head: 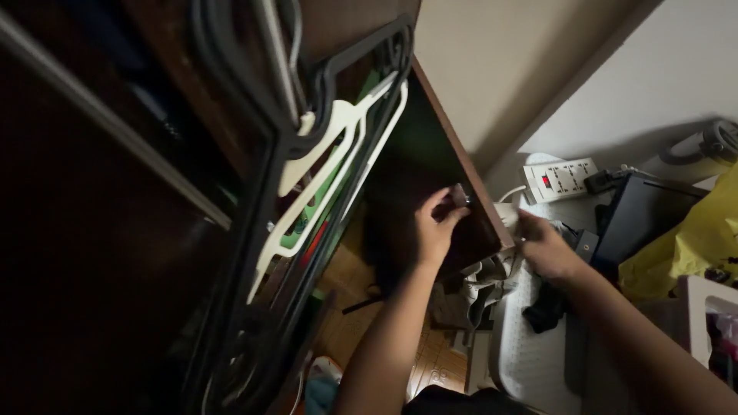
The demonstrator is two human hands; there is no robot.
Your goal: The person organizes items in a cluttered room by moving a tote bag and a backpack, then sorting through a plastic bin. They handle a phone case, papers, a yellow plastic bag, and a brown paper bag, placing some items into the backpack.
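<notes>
The left hand (437, 227) is up at the edge of the dark brown wardrobe door (450, 184), fingers pinched together on a small knob (459, 195) near that edge. The right hand (543, 244) reaches across to the outer side of the same door edge, low down by its corner, just above a heap of pale cloth (483, 286); whether its fingers are closed on anything I cannot tell, since the door edge hides them. To my eye the door would swing best with the pull kept steady on the knob and the other hand only steadying the panel, so it doesn't knock the bunch of hangers (323, 146), black, white and green, hanging just inside. Both forearms rise from below, the left nearly straight up, the right slanting in from the side, wrists bent slightly toward the door. A white power strip (560, 178) lies beyond, and a yellow bag (696, 238) sits well off to the right
</notes>
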